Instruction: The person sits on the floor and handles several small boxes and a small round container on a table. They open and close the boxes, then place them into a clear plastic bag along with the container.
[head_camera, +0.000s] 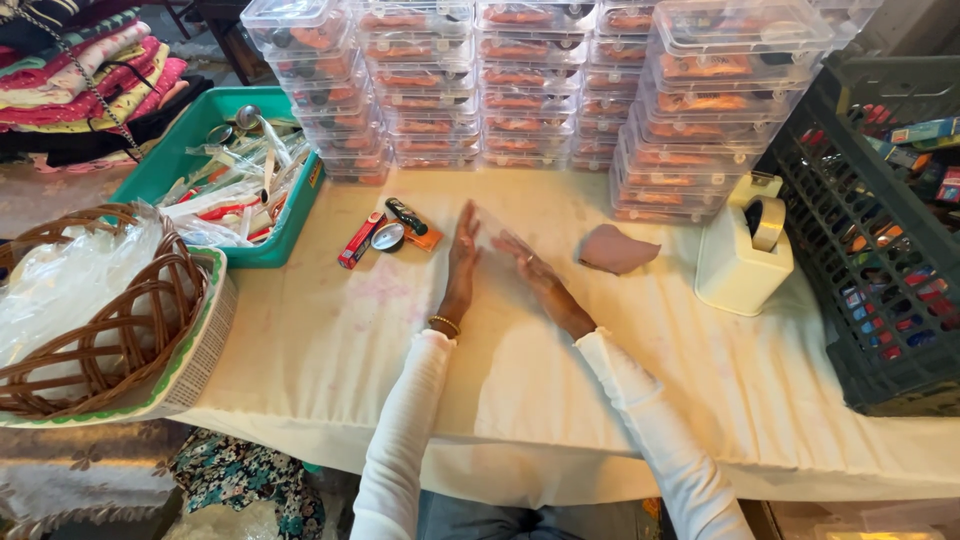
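Clear thin plastic bag (493, 245) lay flat on the cream tablecloth (330, 340) between your left hand (462, 250) and right hand (525, 262); both were open-palmed, smoothing it. It looked empty, nothing packed; small items (392, 235) waited beside.

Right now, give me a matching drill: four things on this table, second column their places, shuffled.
Things:
1. teal tray
2. tape dispenser
3. wicker basket
4. pink cloth

Places:
A. at the table's left edge, with clear plastic in it
B. just right of the right hand
C. left of the left hand, holding plastic-wrapped items
D. beside the dark crate on the right

Pairs: 1-C, 2-D, 3-A, 4-B
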